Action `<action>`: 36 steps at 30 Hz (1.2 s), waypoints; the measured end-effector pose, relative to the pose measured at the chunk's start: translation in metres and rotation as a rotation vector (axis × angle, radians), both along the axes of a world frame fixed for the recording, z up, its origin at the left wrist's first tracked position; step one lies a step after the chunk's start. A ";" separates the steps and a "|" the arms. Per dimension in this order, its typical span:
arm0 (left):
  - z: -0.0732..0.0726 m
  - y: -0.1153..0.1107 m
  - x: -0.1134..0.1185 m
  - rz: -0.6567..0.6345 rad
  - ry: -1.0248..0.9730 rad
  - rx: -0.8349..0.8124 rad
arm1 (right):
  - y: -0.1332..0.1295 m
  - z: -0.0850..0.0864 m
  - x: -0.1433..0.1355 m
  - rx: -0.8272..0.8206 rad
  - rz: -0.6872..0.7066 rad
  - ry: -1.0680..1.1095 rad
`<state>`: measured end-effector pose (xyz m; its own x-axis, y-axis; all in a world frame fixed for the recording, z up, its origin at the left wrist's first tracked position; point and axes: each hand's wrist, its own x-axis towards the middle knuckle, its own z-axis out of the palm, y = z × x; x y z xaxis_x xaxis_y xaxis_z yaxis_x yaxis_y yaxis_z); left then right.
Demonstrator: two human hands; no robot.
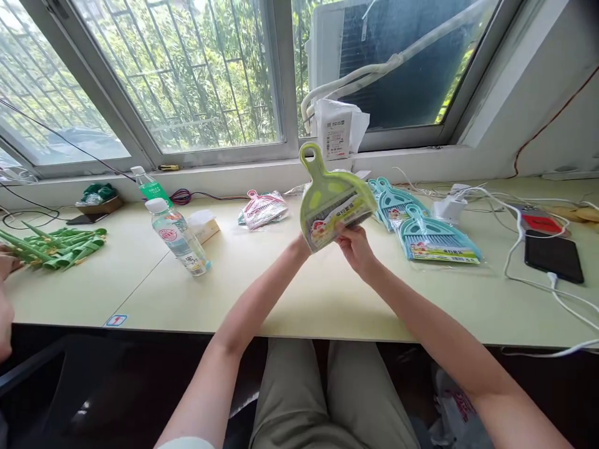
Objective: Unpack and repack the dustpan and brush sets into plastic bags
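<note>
Pinching green dustpan set (333,198) above tabletop (304,305) with right fingers (345,233); can't tell grip of left fingers, hidden behind.

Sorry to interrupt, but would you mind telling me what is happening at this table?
A person's right hand grips the lower edge of a green dustpan set held up over the table; the left hand reaches behind it, mostly hidden. Wrapped blue sets lie to the right, and a pink set lies farther back on the left.
</note>
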<state>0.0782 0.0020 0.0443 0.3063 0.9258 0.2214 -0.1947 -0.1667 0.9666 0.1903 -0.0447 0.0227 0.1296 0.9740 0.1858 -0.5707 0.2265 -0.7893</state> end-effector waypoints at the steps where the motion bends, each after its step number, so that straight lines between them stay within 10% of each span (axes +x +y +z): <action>1: -0.004 -0.007 0.011 -0.077 -0.032 -0.038 | 0.001 0.004 0.006 0.021 -0.026 -0.008; 4: -0.018 -0.028 0.031 -0.253 -0.069 -0.161 | 0.012 0.012 0.026 -0.010 -0.129 0.018; 12: -0.022 -0.011 0.010 -0.089 -0.130 -0.114 | 0.028 -0.019 0.022 -0.172 -0.263 0.160; 21: -0.031 0.008 -0.017 0.064 -0.080 -0.354 | 0.033 -0.016 0.043 -0.380 0.238 -0.218; 26: -0.026 0.012 -0.023 -0.004 -0.146 -0.451 | 0.029 -0.002 0.069 -0.239 0.387 -0.694; 28: -0.025 0.014 -0.024 -0.033 -0.201 -0.511 | 0.028 -0.001 0.072 -0.139 0.265 -1.014; 33: -0.025 0.023 -0.036 0.010 -0.329 -0.670 | 0.030 -0.014 0.065 0.227 -0.614 -1.685; 36: -0.027 0.028 -0.043 -0.021 -0.340 -0.694 | 0.032 -0.022 0.065 0.434 -0.835 -1.819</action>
<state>0.0356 0.0296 0.0173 0.3444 0.8816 -0.3227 -0.4961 0.4627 0.7347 0.2553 -0.0127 0.0005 -0.1356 0.6545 0.7438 0.9667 0.2517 -0.0452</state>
